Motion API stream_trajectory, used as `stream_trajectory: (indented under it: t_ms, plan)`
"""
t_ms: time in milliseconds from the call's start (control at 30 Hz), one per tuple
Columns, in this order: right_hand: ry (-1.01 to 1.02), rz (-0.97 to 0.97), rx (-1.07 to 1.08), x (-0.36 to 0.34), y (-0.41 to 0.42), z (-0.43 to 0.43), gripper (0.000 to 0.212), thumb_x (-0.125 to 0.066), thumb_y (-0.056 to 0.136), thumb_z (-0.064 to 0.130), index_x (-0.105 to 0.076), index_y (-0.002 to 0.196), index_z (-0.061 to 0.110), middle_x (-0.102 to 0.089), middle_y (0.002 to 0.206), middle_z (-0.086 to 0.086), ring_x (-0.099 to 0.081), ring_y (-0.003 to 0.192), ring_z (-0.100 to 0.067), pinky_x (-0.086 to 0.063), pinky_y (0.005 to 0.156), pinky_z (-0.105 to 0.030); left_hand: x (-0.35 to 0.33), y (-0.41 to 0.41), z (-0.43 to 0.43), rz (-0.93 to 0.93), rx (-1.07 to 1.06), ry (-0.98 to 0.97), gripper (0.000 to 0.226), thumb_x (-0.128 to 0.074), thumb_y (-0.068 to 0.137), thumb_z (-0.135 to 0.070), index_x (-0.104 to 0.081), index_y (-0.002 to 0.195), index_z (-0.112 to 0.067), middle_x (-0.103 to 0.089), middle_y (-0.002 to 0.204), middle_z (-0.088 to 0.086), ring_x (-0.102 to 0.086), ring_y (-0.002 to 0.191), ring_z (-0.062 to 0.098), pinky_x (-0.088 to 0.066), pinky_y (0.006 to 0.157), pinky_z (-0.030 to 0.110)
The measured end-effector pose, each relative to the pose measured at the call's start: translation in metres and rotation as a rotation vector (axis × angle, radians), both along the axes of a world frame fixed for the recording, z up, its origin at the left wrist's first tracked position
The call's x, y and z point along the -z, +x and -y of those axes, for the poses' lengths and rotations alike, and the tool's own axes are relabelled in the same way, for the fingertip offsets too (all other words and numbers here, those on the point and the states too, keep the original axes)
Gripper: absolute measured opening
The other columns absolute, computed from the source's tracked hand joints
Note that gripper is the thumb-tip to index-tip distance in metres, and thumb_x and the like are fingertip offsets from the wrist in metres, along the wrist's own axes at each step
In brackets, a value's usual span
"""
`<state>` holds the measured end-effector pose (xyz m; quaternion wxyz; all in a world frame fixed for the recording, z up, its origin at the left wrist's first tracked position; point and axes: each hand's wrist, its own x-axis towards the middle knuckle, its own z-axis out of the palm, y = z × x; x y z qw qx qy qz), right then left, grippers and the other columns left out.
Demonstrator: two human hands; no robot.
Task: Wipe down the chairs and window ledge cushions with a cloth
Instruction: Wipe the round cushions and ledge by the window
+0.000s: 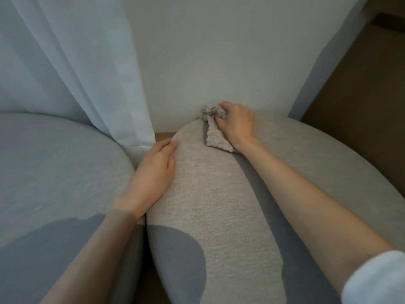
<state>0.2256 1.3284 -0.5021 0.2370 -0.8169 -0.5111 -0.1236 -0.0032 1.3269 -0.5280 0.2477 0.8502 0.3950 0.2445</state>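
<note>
Right hand (237,126): I see it gripping the cloth (215,133), bunched at its 9 o'clock.
Cloth: lying at the cushion's (210,205) 12 o'clock end.
Left hand (153,170): fingers straight, flat on the cushion's edge.

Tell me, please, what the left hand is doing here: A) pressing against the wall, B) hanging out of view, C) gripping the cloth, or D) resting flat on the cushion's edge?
D: the left hand lies with straight fingers on the edge of the grey cushion, while the right hand holds the cloth.
</note>
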Motion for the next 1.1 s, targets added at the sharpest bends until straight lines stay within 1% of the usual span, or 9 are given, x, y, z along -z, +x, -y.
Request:
stream_trajectory:
  t_ms: [167, 267, 433, 533, 633, 767, 933, 1000, 1100]
  plan:
    - [0.035, -0.068, 0.284, 0.0, 0.066, 0.014, 0.03, -0.052, 0.093, 0.035, -0.062, 0.119, 0.023, -0.064, 0.112, -0.016, -0.06, 0.103, -0.037, -0.047, 0.076, -0.038, 0.0, 0.001, -0.002, 0.034, 0.033, 0.004, 0.041, -0.035, 0.101, -0.01, -0.045, 0.14, -0.01, -0.037, 0.149, 0.005, -0.035, 0.136, 0.017, -0.017, 0.11, 0.017]
    - [0.138, -0.21, 0.386, 0.002, 0.074, 0.023, 0.031, -0.057, 0.09, 0.041, -0.065, 0.115, 0.023, -0.068, 0.111, -0.011, -0.061, 0.104, -0.032, -0.047, 0.076, -0.034, 0.001, 0.004, -0.004, 0.036, 0.025, 0.009, 0.042, -0.035, 0.1, -0.008, -0.044, 0.14, -0.009, -0.037, 0.148, 0.007, -0.035, 0.135, 0.018, -0.016, 0.109, 0.015]
    - [0.119, -0.286, 0.163, 0.0, 0.011, 0.032, 0.036, -0.063, 0.082, 0.047, -0.07, 0.11, 0.026, -0.072, 0.104, -0.001, -0.065, 0.101, -0.024, -0.049, 0.08, -0.032, 0.0, 0.006, -0.009, 0.055, 0.037, -0.036, 0.043, -0.035, 0.099, -0.004, -0.042, 0.141, -0.004, -0.043, 0.144, 0.01, -0.038, 0.132, 0.018, -0.013, 0.098, 0.002]
    - [0.071, -0.348, 0.007, -0.003, -0.048, 0.053, 0.033, -0.065, 0.081, 0.045, -0.072, 0.106, 0.024, -0.074, 0.096, 0.001, -0.067, 0.091, -0.019, -0.052, 0.077, -0.032, -0.004, 0.004, -0.013, 0.034, 0.063, -0.049, 0.041, -0.038, 0.098, -0.003, -0.045, 0.138, -0.002, -0.05, 0.138, 0.009, -0.042, 0.129, 0.022, -0.02, 0.099, 0.006]
    - [0.055, -0.403, -0.202, 0.0, -0.115, 0.098, 0.035, -0.067, 0.081, 0.044, -0.071, 0.11, 0.026, -0.074, 0.089, 0.005, -0.067, 0.08, -0.012, -0.055, 0.071, -0.033, -0.009, -0.002, -0.014, 0.033, 0.098, -0.082, 0.039, -0.049, 0.088, 0.01, -0.054, 0.127, 0.004, -0.057, 0.126, 0.016, -0.049, 0.122, 0.031, -0.029, 0.094, 0.007]
    - [0.073, -0.262, -0.349, 0.0, -0.145, 0.164, 0.033, -0.069, 0.079, 0.041, -0.071, 0.11, 0.03, -0.074, 0.096, 0.006, -0.068, 0.084, -0.013, -0.054, 0.07, -0.031, -0.013, -0.002, -0.008, 0.011, 0.082, -0.038, 0.034, -0.044, 0.097, 0.002, -0.052, 0.129, 0.006, -0.052, 0.133, 0.024, -0.048, 0.125, 0.033, -0.026, 0.098, 0.014]
    - [-0.065, -0.086, -0.052, -0.006, -0.07, 0.206, 0.039, -0.064, 0.086, 0.04, -0.062, 0.125, 0.033, -0.067, 0.118, -0.001, -0.062, 0.104, -0.026, -0.048, 0.082, -0.035, -0.017, 0.008, 0.033, -0.121, 0.077, 0.137, 0.036, -0.044, 0.098, -0.015, -0.055, 0.132, -0.007, -0.049, 0.139, 0.017, -0.043, 0.13, 0.03, -0.027, 0.111, 0.036]
    - [-0.064, -0.07, 0.126, -0.009, -0.031, 0.232, 0.039, -0.062, 0.089, 0.039, -0.061, 0.127, 0.031, -0.066, 0.119, -0.005, -0.061, 0.104, -0.029, -0.046, 0.08, -0.035, -0.017, 0.013, 0.061, -0.199, 0.124, 0.206, 0.039, -0.041, 0.099, -0.026, -0.052, 0.136, -0.018, -0.044, 0.144, 0.01, -0.038, 0.134, 0.028, -0.025, 0.111, 0.047]
    - [0.046, -0.171, 0.347, -0.01, -0.004, 0.266, 0.033, -0.06, 0.088, 0.037, -0.065, 0.12, 0.028, -0.069, 0.11, -0.01, -0.061, 0.099, -0.035, -0.045, 0.074, -0.036, -0.016, 0.017, 0.095, -0.203, 0.175, 0.229, 0.04, -0.036, 0.101, -0.031, -0.048, 0.139, -0.025, -0.04, 0.148, 0.003, -0.031, 0.138, 0.026, -0.019, 0.113, 0.049]
